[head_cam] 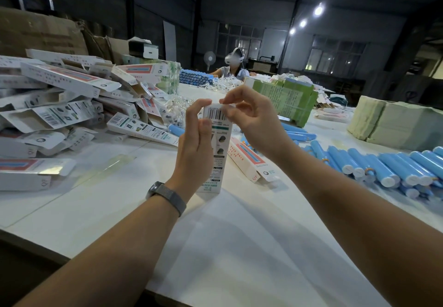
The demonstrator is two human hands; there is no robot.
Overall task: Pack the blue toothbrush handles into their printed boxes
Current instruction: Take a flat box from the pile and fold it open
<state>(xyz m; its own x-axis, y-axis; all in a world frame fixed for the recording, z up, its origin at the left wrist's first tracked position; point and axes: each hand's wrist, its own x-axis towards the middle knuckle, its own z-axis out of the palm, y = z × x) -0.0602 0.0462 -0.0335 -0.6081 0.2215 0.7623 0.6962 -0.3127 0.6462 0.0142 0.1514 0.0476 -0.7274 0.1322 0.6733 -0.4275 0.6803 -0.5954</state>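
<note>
A white printed box (219, 153) stands upright on the white table (100, 201), barcode end up. My left hand (195, 143) grips its left side, fingers curled round it. My right hand (249, 117) pinches the flap at the box's top end. Whether a handle is inside the box is hidden. Another printed box (251, 163) lies flat just right of it. Several blue toothbrush handles (383, 170) lie in a row at the right, with more of them (297, 134) behind my right wrist.
A heap of open printed boxes (60, 105) fills the left side. Green paper bundles (287, 100) and pale wrapped stacks (395, 124) sit at the right back. Another person sits at the far end behind stacked blue handles (194, 77).
</note>
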